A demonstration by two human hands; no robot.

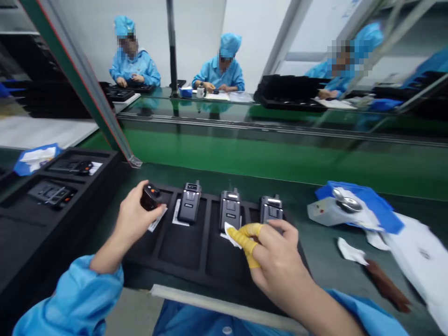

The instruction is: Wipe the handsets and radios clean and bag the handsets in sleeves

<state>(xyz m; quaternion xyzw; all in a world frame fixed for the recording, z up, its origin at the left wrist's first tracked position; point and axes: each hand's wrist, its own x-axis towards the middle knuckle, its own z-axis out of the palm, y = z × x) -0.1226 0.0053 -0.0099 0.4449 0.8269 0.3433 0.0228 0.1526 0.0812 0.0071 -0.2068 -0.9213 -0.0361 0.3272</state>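
Note:
A black tray (pixel 182 261) with several slots lies on the green bench in front of me. My left hand (pixel 135 217) is closed round a small black device (pixel 150 196) with an orange button, at the tray's leftmost slot. Three more black devices stand in the slots to its right: one (pixel 189 202), another (pixel 230 210), and the last (pixel 270 208). My right hand (pixel 276 254), with yellow finger cots on two fingers, pinches a small white cloth (pixel 229 232) at the foot of the third device.
A second black tray (pixel 21 219) holding devices sits at my left. At the right lie a blue-and-white cloth pile (pixel 364 210), a white dispenser (pixel 329 210), a white scrap (pixel 350 252) and a brown stick (pixel 387 284). A green conveyor (pixel 280 158) runs behind; three other people work across it.

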